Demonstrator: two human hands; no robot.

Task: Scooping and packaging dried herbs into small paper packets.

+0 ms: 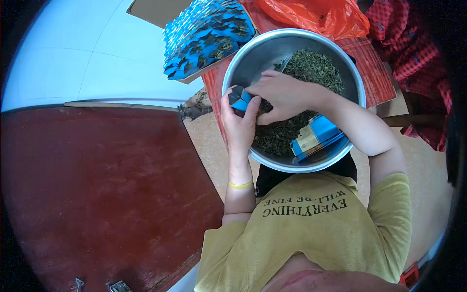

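My left hand (239, 124) grips a small blue packet (240, 99) with a dark open mouth, at the left rim of a metal basin (293, 33). My right hand (286, 96) reaches across the basin, its fingers bent beside the packet. Whether those fingers hold anything cannot be seen. Loose dried green leaves (315, 69) lie in the basin, heaped toward the back and right. Part of a thin, shiny utensil (286, 65) sticks out of them. Flat blue packets with pale labels (317, 133) rest against the basin's near right wall, partly under my right forearm.
Several blue packets with leaves in their mouths stand in rows in a cardboard box (209, 42) behind the basin's left. An orange-red plastic bag (321, 16) lies behind it. Red checked cloth (405, 47) hangs at right. A dark red panel (109, 182) extends left, with a key (79, 283) near its edge.
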